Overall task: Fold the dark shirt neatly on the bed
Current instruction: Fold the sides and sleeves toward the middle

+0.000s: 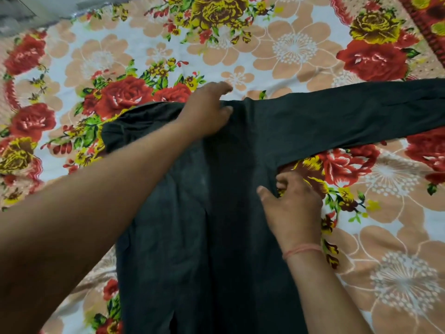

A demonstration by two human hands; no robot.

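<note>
Pinching dark shirt (228, 237) on bed (293, 47), left hand (207, 109) at collar; right hand (291, 203) at side edge

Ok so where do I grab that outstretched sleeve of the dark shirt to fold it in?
Pinch the sleeve far out toward its cuff, which is out of view, coming down from above on its right end. It lies flat and straight across the floral bedsheet, so lifting that end lets it swing over the dark shirt.

- The shirt (228, 213): plain charcoal-black, with 1 paler greyish patch left of its middle.
- The bedsheet (301, 47): white ground, large peach flowers, green leaves, roses in 2 colours — red and yellow-brown.
- The border strip (423, 22), upper right of the frame: dark red.
- The wrist thread (302, 250), lower right: pinkish-orange.
</note>
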